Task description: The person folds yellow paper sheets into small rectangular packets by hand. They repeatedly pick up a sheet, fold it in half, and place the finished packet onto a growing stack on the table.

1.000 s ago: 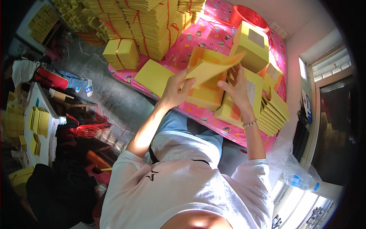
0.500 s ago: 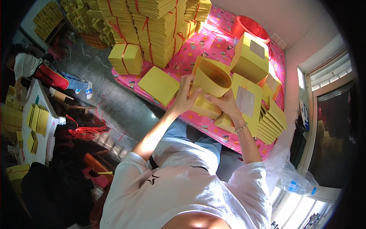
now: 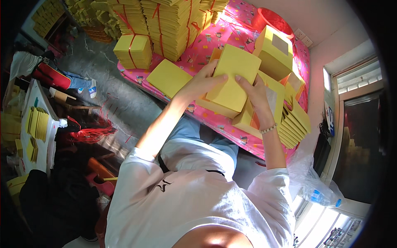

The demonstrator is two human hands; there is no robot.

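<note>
left hand [image 3: 202, 84] fingers clasp yellow box [image 3: 233, 78] | right hand [image 3: 256, 93] fingers grip same box

I am reaching both forearms forward, my left hand [image 3: 201, 84] and right hand [image 3: 253, 91] curling toward each other, fingers spread, thumbs tucked underneath, wrists slightly bent.

The flat yellow cardboard box [image 3: 233, 78] is closed, tilted, and held above the pink patterned table [image 3: 231, 31].
</note>
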